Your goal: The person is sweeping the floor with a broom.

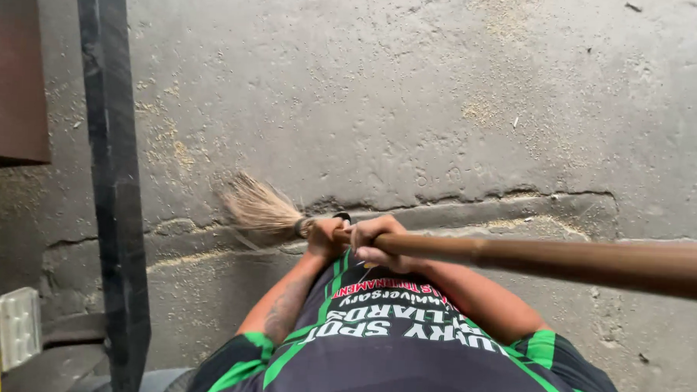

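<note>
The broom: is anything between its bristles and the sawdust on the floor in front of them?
Nothing visible. The bristles lie on the concrete floor, and the sawdust next to them is open. The black post stands further left, beyond the dust. Both hands, left and right, grip the handle.

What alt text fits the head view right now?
Both hands, left hand and right hand, grip a wooden broom handle; its straw bristles rest on a cracked concrete floor dusted with sawdust.
</note>
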